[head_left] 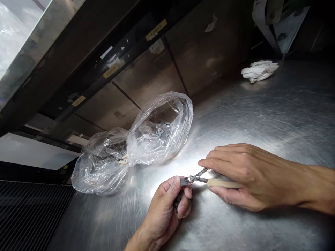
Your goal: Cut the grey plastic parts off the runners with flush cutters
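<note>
Between thumb and forefinger, my left hand (170, 205) pinches a small grey part (184, 182) with a ribbed look. More dark pieces (178, 201) show in the curl of its fingers, too shaded to make out. My right hand (243, 176) is wrapped round the cream handles of a pair of nippers (200, 178). The tips of the nippers meet the right end of the grey part. Behind the hands stands an open clear plastic bag (180, 146) with several small grey pieces (161, 133) inside.
A second clear bag (102, 184) sits left of the first, with dark and cream bits in it. Both are on a scratched metal table (288, 115). A crumpled white cloth (259, 71) lies at the back right. A metal ledge with yellow labels (111, 70) runs above the back.
</note>
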### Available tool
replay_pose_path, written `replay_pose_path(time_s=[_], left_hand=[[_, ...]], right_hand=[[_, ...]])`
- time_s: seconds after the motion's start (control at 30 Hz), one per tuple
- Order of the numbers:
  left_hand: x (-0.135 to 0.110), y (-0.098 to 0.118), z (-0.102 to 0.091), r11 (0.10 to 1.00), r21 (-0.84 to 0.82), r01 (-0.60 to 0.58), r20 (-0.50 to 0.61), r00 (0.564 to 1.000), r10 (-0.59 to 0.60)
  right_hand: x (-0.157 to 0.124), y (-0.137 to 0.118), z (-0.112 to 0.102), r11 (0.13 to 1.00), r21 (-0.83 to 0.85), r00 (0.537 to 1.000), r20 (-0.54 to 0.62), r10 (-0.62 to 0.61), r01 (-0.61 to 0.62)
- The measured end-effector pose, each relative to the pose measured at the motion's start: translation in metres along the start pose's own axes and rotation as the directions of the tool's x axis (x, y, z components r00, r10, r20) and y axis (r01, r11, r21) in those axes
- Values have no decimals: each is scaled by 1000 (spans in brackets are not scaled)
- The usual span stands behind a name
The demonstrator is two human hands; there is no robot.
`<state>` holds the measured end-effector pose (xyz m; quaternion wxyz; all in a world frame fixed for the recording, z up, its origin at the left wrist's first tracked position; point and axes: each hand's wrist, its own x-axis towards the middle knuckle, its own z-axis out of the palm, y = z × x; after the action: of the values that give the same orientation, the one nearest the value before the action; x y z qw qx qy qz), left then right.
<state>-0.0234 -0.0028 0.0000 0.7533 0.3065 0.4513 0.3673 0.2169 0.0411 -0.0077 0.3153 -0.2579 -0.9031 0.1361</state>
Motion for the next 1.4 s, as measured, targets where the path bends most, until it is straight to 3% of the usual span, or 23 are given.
replay_pose_path(time_s=[0.6, 0.97, 1.4], left_hand=[[2, -2, -4, 999, 37, -25, 17, 1000, 24], [3, -3, -9, 999, 30, -21, 73, 997, 19], [1, 0, -8, 999, 20, 29, 104, 994, -31]], right_hand=[[1, 0, -6, 999, 44, 995, 101, 16, -20], [-1, 0, -5, 998, 56, 994, 106, 3, -9], [-2, 0, -2, 999, 7, 999, 30, -43, 43]])
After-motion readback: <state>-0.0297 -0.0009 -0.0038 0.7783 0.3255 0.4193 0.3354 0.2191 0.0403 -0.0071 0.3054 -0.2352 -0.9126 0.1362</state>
